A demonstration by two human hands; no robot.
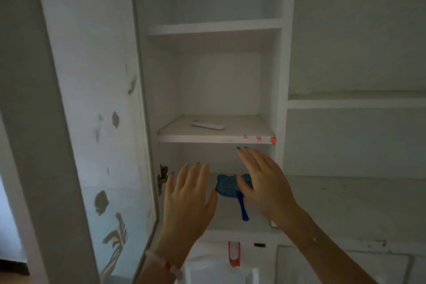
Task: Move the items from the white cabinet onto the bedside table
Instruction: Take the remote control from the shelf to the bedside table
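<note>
The white cabinet (280, 80) stands before me with its door swung to the left. A white remote control (207, 125) lies on the middle shelf (214, 139). On the shelf below lies a blue cat-shaped hand mirror (227, 188) with its handle pointing toward me. My left hand (190, 198) is raised, fingers spread, just left of the mirror and holding nothing. My right hand (262, 182) hovers over the mirror's right side with fingers apart, covering part of it; I cannot tell whether it touches it. The bedside table is out of view.
The cabinet door (92, 99), marked with peeling stickers, hangs at the left next to my left arm. The upper shelves hold nothing visible. Red smudges mark the middle shelf's front edge. A red-and-white object (234, 253) sits below the cabinet. A bare ledge runs to the right.
</note>
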